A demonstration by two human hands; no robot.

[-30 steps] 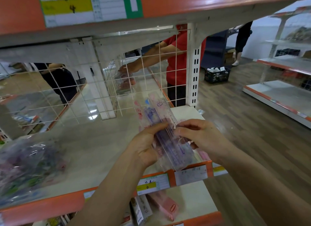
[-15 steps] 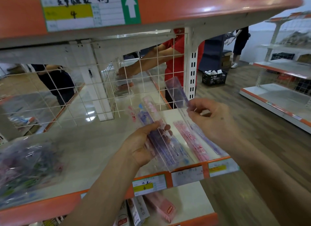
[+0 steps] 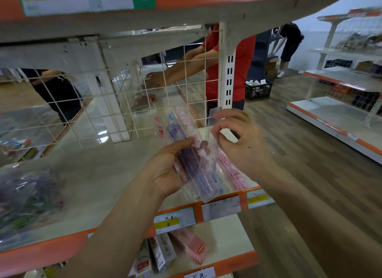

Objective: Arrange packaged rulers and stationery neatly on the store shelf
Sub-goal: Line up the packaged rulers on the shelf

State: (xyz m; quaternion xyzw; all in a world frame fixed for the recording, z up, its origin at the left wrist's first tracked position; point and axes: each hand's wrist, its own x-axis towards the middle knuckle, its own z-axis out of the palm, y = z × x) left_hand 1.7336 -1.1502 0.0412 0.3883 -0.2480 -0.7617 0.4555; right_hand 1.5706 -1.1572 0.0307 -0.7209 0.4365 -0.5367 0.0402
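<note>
Left hand (image 3: 167, 170) grips stack of packaged rulers (image 3: 191, 161), thumb across top, over front edge of shelf (image 3: 99, 174). Right hand (image 3: 246, 147) pinches single clear ruler (image 3: 213, 116) edge-on, just right of stack. Pink rulers (image 3: 231, 172) flat on shelf under my right hand.

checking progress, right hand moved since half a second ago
Yes: right hand, pinching a clear ruler, shifted left against the white upright, toward the ruler stack.

Left grip (image 3: 165, 172) holds packaged rulers (image 3: 191, 164) over shelf (image 3: 99, 174); right grip (image 3: 246, 147) pinches clear ruler pack (image 3: 215, 155) just beside them.
</note>
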